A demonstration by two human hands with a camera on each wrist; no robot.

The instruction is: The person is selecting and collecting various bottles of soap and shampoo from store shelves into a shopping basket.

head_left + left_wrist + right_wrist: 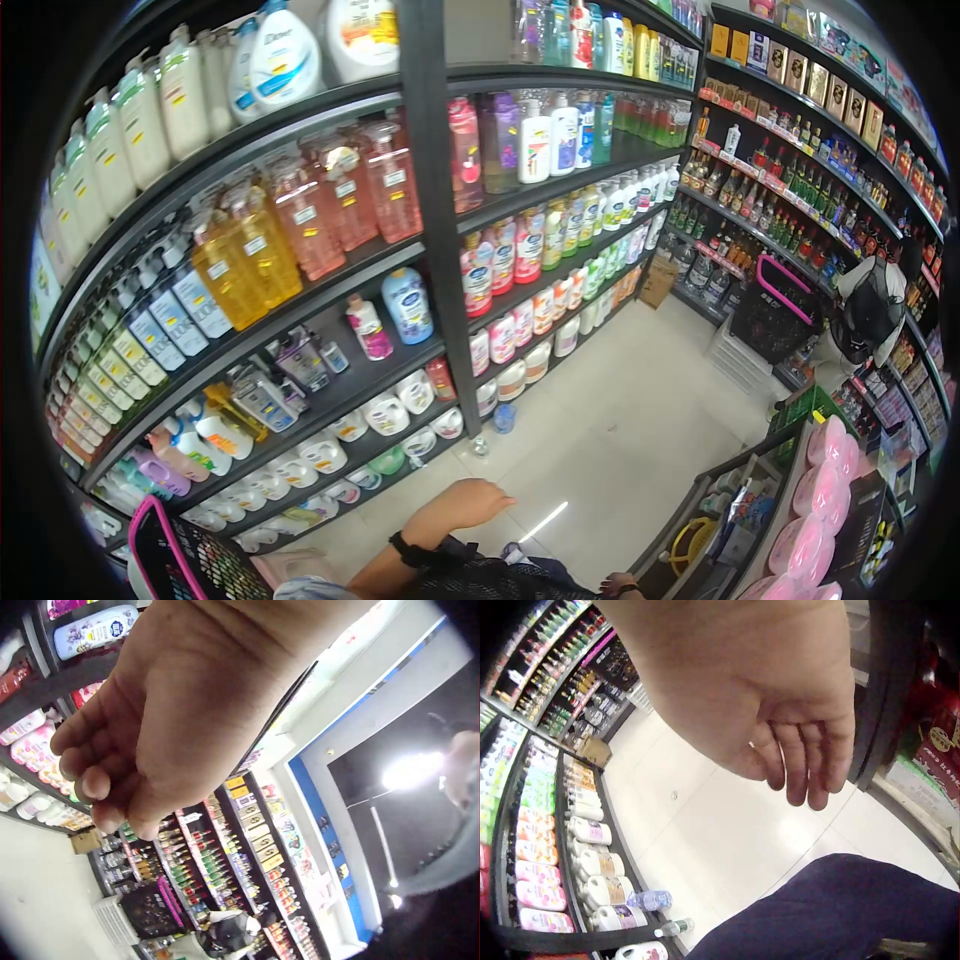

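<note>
Hovering empty, left hand (470, 500) hung loosely curled and right hand (780, 697) slack-fingered, both holding nothing, below the black shelf post (440, 200). Nearest, the water bottle (505, 417) stood on the floor (620, 420) at that post's foot; a careless reach or step could have sent it rolling.

The right grip (620, 586) is nearly all cut off by the head view's bottom edge, as is the lower part of the pink-handled basket (185, 560). In the left wrist view the left grip (150, 727) hides its palm behind curled fingers. Labels on the shelf bottles (250, 250) are too small to read.
</note>
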